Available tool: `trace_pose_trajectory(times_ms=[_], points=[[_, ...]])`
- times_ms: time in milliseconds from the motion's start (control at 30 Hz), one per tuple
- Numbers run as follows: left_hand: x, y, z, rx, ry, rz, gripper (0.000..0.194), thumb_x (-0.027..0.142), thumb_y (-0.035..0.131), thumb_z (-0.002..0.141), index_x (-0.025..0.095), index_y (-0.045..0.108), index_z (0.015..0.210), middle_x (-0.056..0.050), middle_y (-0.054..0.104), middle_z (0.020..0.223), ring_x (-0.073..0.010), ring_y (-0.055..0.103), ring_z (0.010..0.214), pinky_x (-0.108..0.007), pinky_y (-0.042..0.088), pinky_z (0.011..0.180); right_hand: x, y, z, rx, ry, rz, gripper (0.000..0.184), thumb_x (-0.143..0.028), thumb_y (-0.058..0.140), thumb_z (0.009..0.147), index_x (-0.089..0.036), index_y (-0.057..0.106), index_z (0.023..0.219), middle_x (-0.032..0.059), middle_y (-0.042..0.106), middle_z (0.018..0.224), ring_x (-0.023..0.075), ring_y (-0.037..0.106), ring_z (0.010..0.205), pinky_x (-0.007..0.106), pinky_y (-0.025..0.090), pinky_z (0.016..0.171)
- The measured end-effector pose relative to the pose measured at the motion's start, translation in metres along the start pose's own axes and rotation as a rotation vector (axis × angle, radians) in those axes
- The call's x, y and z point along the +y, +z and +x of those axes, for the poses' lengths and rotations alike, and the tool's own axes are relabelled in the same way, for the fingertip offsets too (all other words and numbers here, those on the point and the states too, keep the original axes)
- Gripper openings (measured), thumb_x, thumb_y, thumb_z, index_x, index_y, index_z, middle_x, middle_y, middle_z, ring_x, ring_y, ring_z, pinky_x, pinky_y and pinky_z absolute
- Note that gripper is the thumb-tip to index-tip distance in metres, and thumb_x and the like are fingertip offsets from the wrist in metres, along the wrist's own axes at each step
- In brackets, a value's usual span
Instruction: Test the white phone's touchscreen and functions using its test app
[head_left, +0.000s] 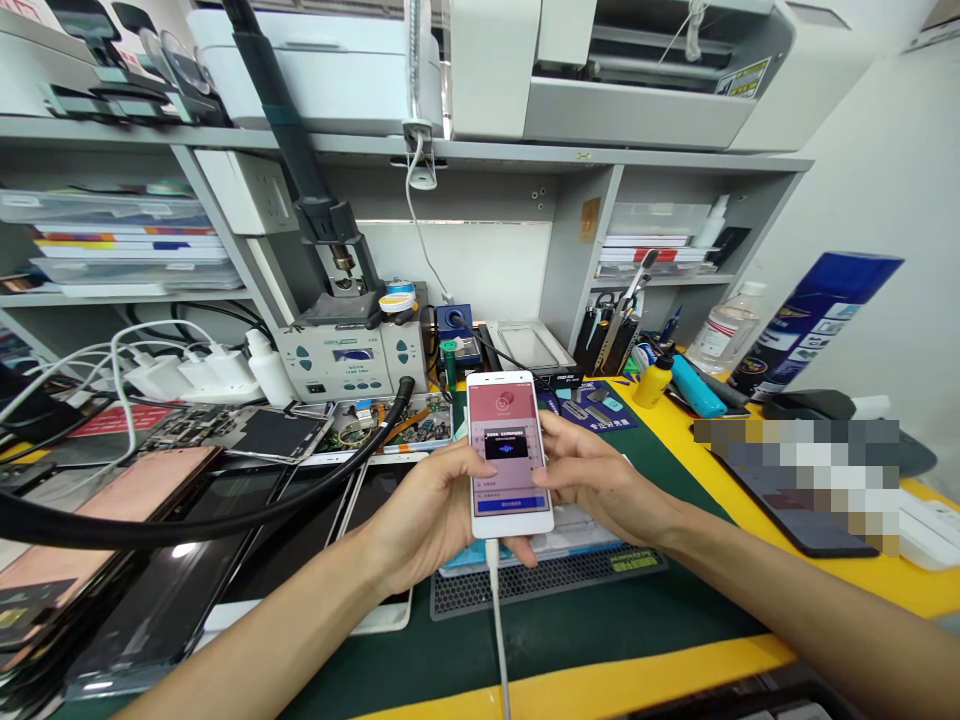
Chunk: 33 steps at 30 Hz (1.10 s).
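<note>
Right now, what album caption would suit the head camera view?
A person's fingers hold a white phone with a lit screen, a white cable plugged into its lower end, above a green mat.

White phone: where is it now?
In the head view, the white phone is below and slightly right of centre, between the left hand and right hand.

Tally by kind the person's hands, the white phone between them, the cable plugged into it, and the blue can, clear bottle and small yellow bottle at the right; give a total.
Left hand and right hand: 2
White phone: 1
Cable: 1
Blue can: 1
Clear bottle and yellow bottle: 2
Total: 7
</note>
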<state>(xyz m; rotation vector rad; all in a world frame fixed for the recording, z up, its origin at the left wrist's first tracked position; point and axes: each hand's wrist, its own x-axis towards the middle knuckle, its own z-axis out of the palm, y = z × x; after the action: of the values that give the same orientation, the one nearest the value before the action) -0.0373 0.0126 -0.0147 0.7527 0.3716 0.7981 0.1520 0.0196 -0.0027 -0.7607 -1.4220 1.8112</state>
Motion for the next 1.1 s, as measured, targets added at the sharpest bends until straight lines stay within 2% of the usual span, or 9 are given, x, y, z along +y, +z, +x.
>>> trace_pose_trajectory(times_ms=[200,433,700,900,1100], points=[[-0.0003,0.0002,0.0006,-0.015,-0.001,0.006,0.052,0.012,0.043,0.085,0.015,0.046,0.137,-0.019,0.065,0.117,-0.0297,0.069,0.087,-0.044,0.060,0.060,-0.0006,0.0008,-0.0007,0.007,0.004,0.002,0.056,-0.021,0.065,0.077,-0.024,0.050,0.131,0.0065,0.069,0.112,0.0178,0.067,0.088,0.027,0.050,0.067],[0.0003,0.0007,0.0008,-0.021,-0.002,-0.013,0.054,0.012,0.043,0.085,0.016,0.044,0.139,-0.018,0.065,0.118,-0.0294,0.068,0.086,-0.048,0.060,0.061,0.0000,0.0004,-0.0008,0.004,0.004,-0.003,0.056,-0.020,0.065,0.077,-0.024,0.049,0.131,0.0069,0.069,0.112,0.0180,0.067,0.087,0.028,0.050,0.068],[0.0003,0.0015,0.0005,-0.044,-0.003,-0.016,0.052,0.011,0.041,0.086,0.017,0.047,0.137,-0.018,0.066,0.119,-0.0290,0.069,0.091,-0.043,0.061,0.064,-0.0001,0.0008,-0.0006,-0.005,-0.002,-0.002,0.056,-0.021,0.064,0.078,-0.024,0.049,0.132,0.0072,0.069,0.112,0.0175,0.067,0.085,0.027,0.050,0.065],[-0.0001,0.0003,0.0002,-0.029,-0.002,-0.017,0.052,0.011,0.041,0.085,0.015,0.047,0.137,-0.018,0.065,0.119,-0.0314,0.069,0.090,-0.049,0.061,0.061,-0.0002,0.0003,-0.0006,-0.008,-0.005,0.002,0.055,-0.021,0.064,0.079,-0.024,0.049,0.131,0.0064,0.069,0.112,0.0175,0.067,0.086,0.027,0.050,0.066],[0.0003,0.0023,0.0007,-0.020,-0.001,-0.016,0.048,0.010,0.043,0.085,0.014,0.051,0.132,-0.019,0.065,0.118,-0.0316,0.067,0.093,-0.048,0.061,0.062,-0.0003,0.0005,-0.0008,-0.006,-0.007,0.000,0.056,-0.021,0.065,0.079,-0.025,0.049,0.132,0.0064,0.068,0.113,0.0179,0.066,0.090,0.028,0.050,0.069]])
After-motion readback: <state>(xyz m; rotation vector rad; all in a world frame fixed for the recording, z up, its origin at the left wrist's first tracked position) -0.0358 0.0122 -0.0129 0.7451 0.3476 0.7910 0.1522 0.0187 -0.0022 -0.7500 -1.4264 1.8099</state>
